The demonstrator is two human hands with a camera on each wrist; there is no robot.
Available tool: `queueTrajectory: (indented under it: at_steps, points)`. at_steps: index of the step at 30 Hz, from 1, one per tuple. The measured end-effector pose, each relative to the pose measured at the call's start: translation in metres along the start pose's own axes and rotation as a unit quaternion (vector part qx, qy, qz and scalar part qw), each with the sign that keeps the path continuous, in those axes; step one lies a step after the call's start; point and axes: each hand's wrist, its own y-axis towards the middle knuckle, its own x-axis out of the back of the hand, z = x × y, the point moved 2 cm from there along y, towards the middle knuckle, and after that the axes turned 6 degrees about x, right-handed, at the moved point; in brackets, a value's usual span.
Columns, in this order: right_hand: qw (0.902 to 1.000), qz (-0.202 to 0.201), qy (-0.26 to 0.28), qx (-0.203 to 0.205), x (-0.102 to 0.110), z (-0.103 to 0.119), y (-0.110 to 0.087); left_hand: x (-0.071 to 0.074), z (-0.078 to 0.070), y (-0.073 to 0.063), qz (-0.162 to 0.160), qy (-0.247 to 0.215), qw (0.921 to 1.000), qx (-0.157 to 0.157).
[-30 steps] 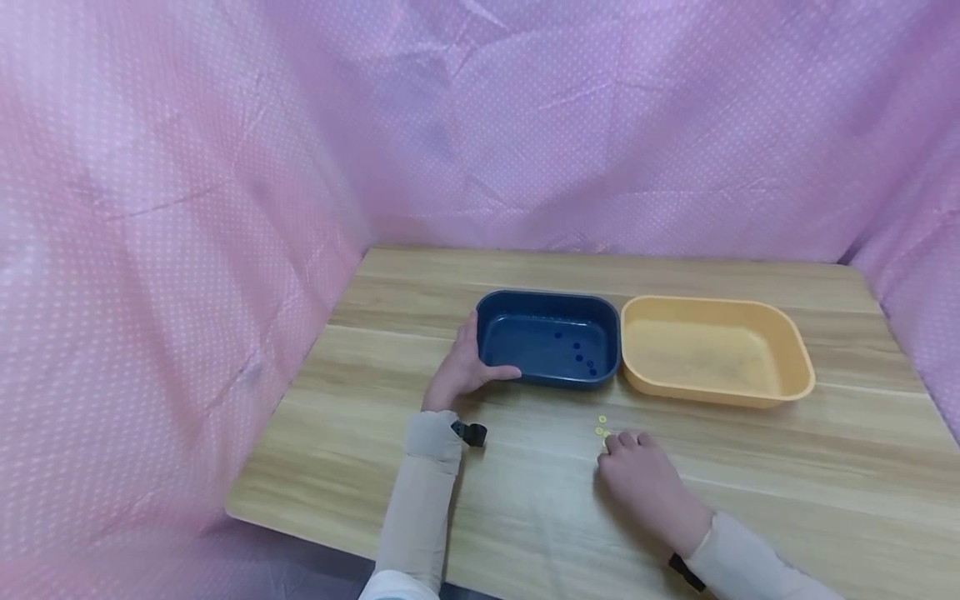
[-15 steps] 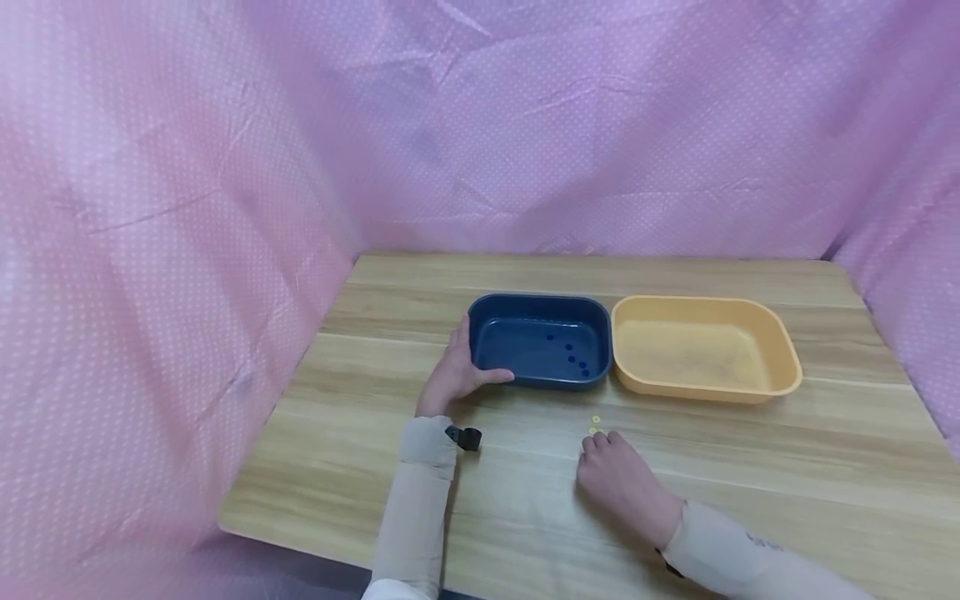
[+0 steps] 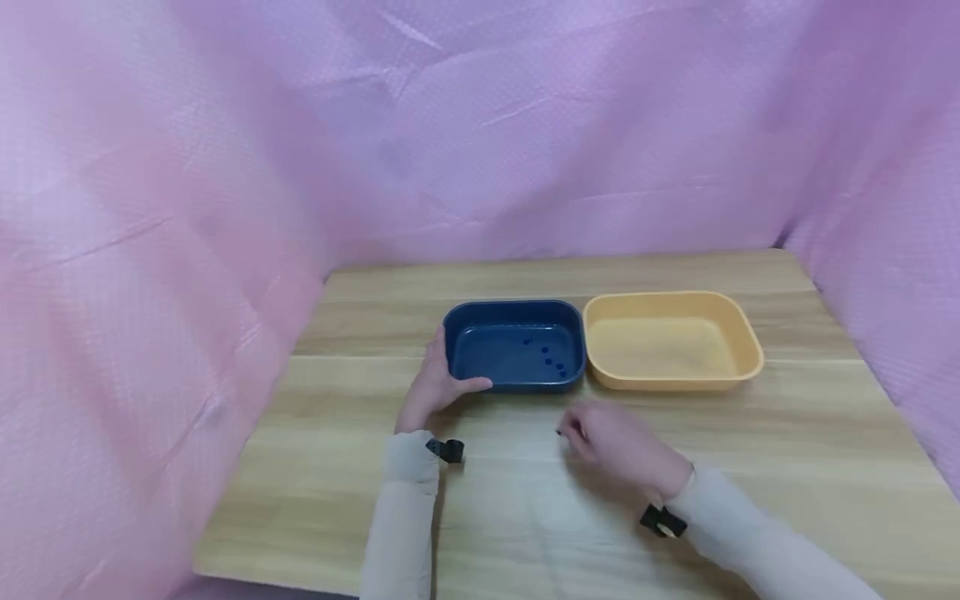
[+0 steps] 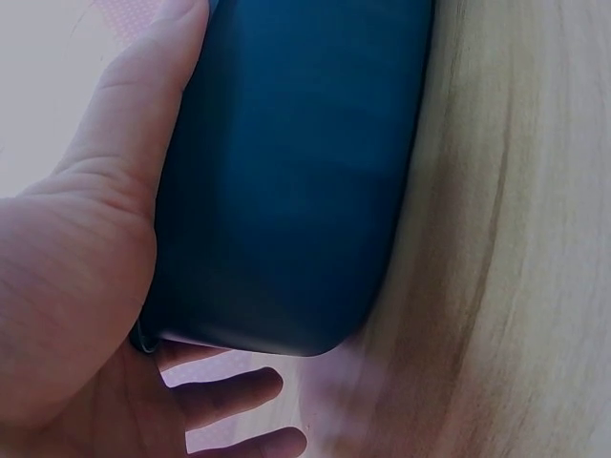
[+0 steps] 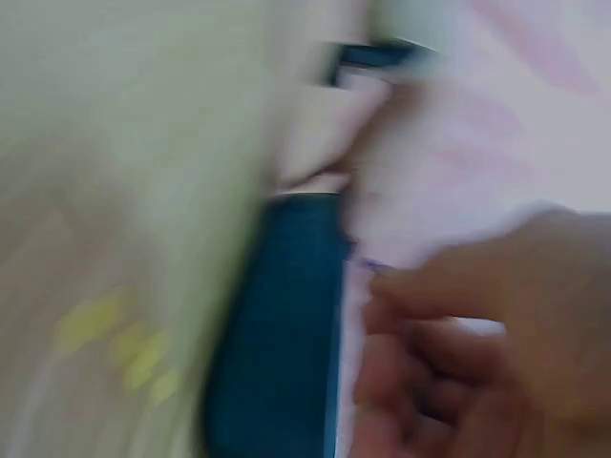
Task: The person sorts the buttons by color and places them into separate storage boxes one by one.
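Note:
A dark blue plastic bin (image 3: 513, 386) stands on the table with several small dark blue pieces (image 3: 548, 362) in its right half. My left hand (image 3: 433, 385) rests against its left end, thumb along the front rim and fingers along the side. The left wrist view shows the thumb (image 4: 129, 119) and fingers nearly straight around the bin's corner. My right hand (image 3: 611, 442) is in front of the bin, pinching a tiny dark blue piece (image 3: 559, 432) between thumb and forefinger. In the blurred right wrist view, several small yellow pieces (image 5: 138, 353) lie on the table; the head view hides them behind the hand.
A yellow plastic bin (image 3: 675, 384) stands right beside the blue one, on its right. The wood-grain table (image 3: 300, 500) is closed in by pink dotted cloth (image 3: 480, 125) at the back and sides. Black camera straps (image 3: 663, 522) sit on both wrists.
My right hand has risen from the small yellow rings toward the blue bin, with a dark piece now showing in its fingertips. My left hand stays on the bin; the head view has shifted.

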Motion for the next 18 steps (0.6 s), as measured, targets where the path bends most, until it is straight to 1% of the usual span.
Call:
queueTrajectory:
  at_steps: [1, 2, 3, 4, 5, 7, 9, 10, 13, 15, 18]
  points:
    - [0.995, -0.014, 0.095, -0.025, 0.005, 0.0, 0.01, 0.006, 0.007, -0.004, -0.006, -0.002, 1.0, 0.002]
    - [0.9816, -0.029, 0.183, -0.047, 0.01, 0.001, 0.02, 0.013, 0.015, -0.008, -0.013, -0.002, 0.9999, 0.006]
    - [0.9618, -0.04, 0.261, -0.071, 0.014, 0.002, 0.032, 0.02, 0.022, -0.013, -0.021, -0.004, 0.9997, 0.011]
    - [0.94, -0.049, 0.326, -0.087, 0.017, 0.004, 0.043, 0.026, 0.029, -0.018, -0.027, -0.006, 0.9995, 0.015]
    - [0.9189, -0.053, 0.378, -0.102, 0.018, 0.005, 0.054, 0.032, 0.036, -0.023, -0.036, -0.007, 0.9991, 0.022]
    - [0.8828, -0.056, 0.452, -0.114, 0.017, 0.008, 0.074, 0.043, 0.049, -0.034, -0.046, -0.012, 0.9981, 0.039]
    - [0.8525, -0.053, 0.505, -0.125, 0.014, 0.012, 0.088, 0.05, 0.059, -0.043, -0.049, -0.015, 0.9971, 0.057]
    - [0.8412, -0.049, 0.522, -0.131, 0.012, 0.014, 0.093, 0.052, 0.062, -0.047, -0.047, -0.017, 0.9966, 0.066]
    - [0.8179, -0.049, 0.554, -0.149, 0.008, 0.017, 0.099, 0.052, 0.067, -0.053, -0.039, -0.023, 0.9958, 0.079]
    - [0.811, -0.053, 0.561, -0.156, 0.007, 0.017, 0.099, 0.05, 0.067, -0.054, -0.038, -0.027, 0.9955, 0.083]
    - [0.8064, -0.059, 0.566, -0.159, 0.008, 0.014, 0.1, 0.049, 0.066, -0.052, -0.04, -0.027, 0.9955, 0.081]
